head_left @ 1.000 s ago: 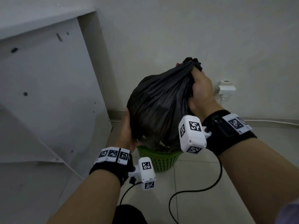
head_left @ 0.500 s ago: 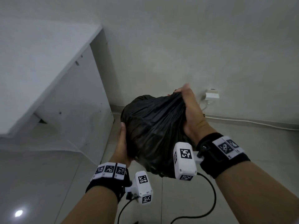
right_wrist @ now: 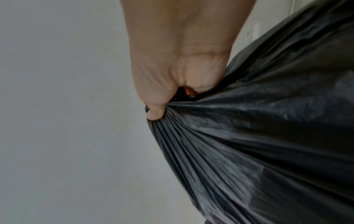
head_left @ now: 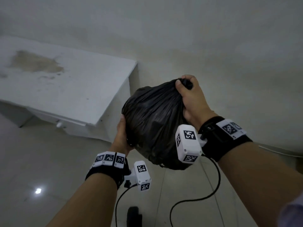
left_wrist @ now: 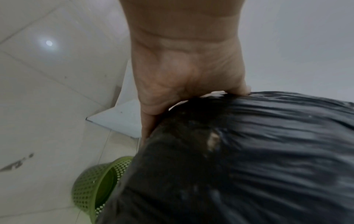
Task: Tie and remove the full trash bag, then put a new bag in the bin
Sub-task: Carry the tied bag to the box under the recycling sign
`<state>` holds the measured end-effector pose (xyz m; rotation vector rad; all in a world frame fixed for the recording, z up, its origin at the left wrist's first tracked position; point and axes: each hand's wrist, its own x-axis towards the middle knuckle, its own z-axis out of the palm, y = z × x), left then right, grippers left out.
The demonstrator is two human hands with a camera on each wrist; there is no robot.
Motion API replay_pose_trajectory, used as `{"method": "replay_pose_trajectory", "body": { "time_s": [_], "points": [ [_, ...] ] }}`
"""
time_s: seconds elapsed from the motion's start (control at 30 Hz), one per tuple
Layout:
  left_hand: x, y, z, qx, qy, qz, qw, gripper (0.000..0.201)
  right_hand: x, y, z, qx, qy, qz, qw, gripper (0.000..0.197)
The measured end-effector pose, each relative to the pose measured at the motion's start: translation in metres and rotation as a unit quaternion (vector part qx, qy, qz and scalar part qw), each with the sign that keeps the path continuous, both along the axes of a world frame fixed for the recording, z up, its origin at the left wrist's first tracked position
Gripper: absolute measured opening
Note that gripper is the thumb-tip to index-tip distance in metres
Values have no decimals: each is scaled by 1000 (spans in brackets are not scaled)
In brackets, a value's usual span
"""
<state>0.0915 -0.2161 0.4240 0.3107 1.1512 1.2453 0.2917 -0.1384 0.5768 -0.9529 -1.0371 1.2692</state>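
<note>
One full trash bag [head_left: 154, 125] and one green bin [left_wrist: 95, 188] are seen. Bag neck is gripped by right hand [head_left: 190, 99]; left hand [head_left: 121, 136] is pressed flat against its left side.

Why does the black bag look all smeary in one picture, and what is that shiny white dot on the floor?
Left wrist view: the black bag and green bin are smeared by motion blur. Head view: the dot is a lamp's glare on the glossy floor tiles; it also shows in the left wrist view. Right wrist view: the bag's pleats near the right hand look sharper. All three views are dim.
</note>
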Motion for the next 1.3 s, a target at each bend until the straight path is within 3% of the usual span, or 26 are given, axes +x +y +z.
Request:
{"method": "replay_pose_trajectory", "body": {
  "time_s": [0.27, 0.4, 0.53, 0.73, 0.9, 1.0, 1.07, 1.17, 1.3],
  "points": [
    [-66, -81, 54, 33, 55, 86, 994, 88, -97, -39, 55, 41, -1, 56, 998, 14],
    [-139, -117, 60, 6, 145, 63, 987, 80, -173, -46, 67, 45, -12, 75, 996, 15],
    [-240, -163, 45, -51, 249, 45, 966, 57, -262, -50, 72, 56, -26, 97, 993, 13],
    [-389, -271, 4, -203, 431, -22, 879, 35, -393, -59, 79, 106, -39, 142, 983, 12],
    [-473, -341, -23, -284, 535, -131, 785, 30, -496, -64, 74, 84, -33, 228, 969, 45],
    [-507, -360, -33, -326, 528, -214, 754, 31, -559, -59, 67, 57, -49, 236, 969, 56],
    [-535, -368, -42, -351, 501, -222, 759, 30, -603, -52, 62, 47, -59, 249, 966, 51],
    [-579, -375, -54, -371, 471, -163, 783, 27, -670, -39, 56, 60, -80, 279, 955, 42],
    [-633, -383, -61, -411, 446, -79, 791, 20, -754, -20, 52, 84, -93, 320, 939, 36]
  ]
}}
